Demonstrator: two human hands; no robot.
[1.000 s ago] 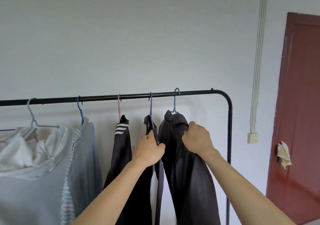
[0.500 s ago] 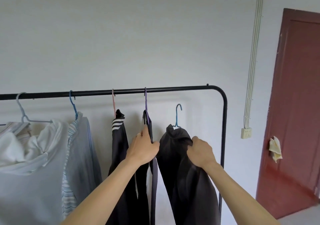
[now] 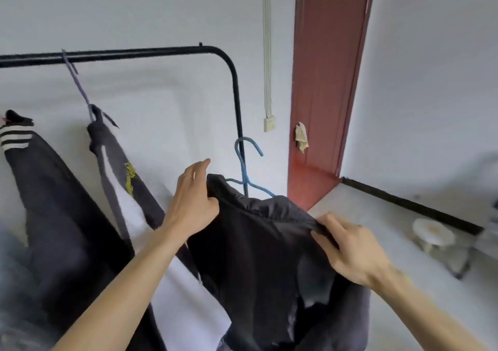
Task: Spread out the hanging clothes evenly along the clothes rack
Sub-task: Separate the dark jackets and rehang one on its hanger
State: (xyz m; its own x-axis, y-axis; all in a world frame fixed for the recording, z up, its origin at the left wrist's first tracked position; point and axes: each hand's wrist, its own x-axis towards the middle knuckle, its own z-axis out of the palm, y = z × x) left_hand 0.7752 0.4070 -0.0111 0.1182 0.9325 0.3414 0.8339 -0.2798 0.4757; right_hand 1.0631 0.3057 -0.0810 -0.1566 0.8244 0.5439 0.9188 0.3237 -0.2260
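Now dark padded jacket (image 3: 258,242) on blue wire hanger (image 3: 246,170) is off black metal rack rail (image 3: 134,53); left hand (image 3: 192,205) and right hand (image 3: 350,248) both grasping it; needs rehanging near rail's right end.

The dark jacket (image 3: 258,242) on its blue hanger (image 3: 246,167) is now off the rack (image 3: 134,53); left hand (image 3: 192,202) has moved onto it.

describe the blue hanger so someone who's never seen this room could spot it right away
Find the black clothes rack and follow its bend down the right-hand upright. In front of that upright, the blue hanger sticks out of a dark jacket held by the left hand and right hand. Unlike the purple hanger on the rail, its hook is free in the air.
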